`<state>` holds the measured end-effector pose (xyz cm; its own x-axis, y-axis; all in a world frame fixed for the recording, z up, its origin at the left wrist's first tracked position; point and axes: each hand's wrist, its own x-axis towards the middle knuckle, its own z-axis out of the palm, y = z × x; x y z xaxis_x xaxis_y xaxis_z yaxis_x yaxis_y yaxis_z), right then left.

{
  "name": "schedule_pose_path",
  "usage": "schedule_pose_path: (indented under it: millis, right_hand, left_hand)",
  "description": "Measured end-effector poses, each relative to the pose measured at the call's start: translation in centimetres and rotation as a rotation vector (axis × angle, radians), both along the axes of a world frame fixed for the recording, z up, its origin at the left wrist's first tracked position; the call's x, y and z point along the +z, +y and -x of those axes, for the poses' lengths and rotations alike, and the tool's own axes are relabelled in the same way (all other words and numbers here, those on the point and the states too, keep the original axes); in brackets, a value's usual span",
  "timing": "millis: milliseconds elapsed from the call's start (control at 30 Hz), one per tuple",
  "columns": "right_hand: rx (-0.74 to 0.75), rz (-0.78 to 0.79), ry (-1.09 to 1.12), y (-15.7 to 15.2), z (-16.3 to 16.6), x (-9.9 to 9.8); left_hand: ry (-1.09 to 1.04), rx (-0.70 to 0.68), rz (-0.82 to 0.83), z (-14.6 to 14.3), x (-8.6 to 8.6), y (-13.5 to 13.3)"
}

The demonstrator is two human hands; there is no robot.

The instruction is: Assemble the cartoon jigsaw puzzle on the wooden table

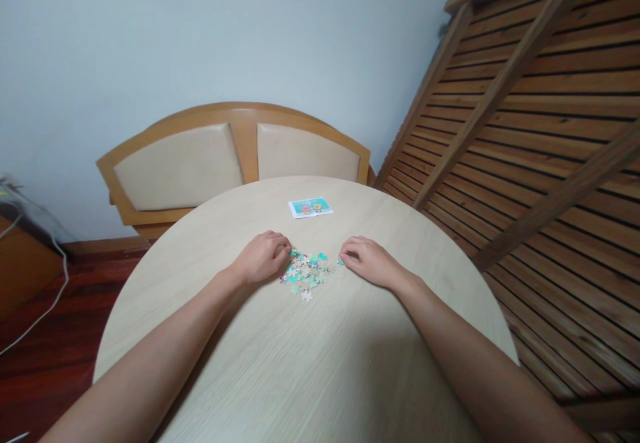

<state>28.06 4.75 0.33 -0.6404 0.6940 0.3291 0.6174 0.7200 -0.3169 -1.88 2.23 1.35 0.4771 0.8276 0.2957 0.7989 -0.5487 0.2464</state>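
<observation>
A loose heap of small jigsaw puzzle pieces (306, 273), in teal, pale green and whitish grey, lies on the round table between my hands. My left hand (264, 256) rests at the heap's left edge with its fingers curled together; whatever may be in them is hidden. On the other side, my right hand (369, 260) has thumb and fingers pinched at a teal puzzle piece (341, 260), a little apart from the heap. Beyond the heap lies a picture card (311, 208) with a teal ground and pink and yellow cartoon figures.
The round pale wood table (310, 370) fills the middle. Behind it, against the wall, stands a wooden headboard (245, 140) with cream panels. A slatted wood frame (525, 130) leans along the right side. White cable (63, 276) hangs at the left over dark red flooring (95, 290).
</observation>
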Motion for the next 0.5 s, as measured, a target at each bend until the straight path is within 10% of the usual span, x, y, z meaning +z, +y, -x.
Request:
schedule_pose_path:
  millis: [500]
  right_hand:
    - [0.111,-0.022,0.067,-0.4,1.1,-0.6]
  left_hand:
    - [0.198,0.067,-0.035,1.6,-0.6,0.9]
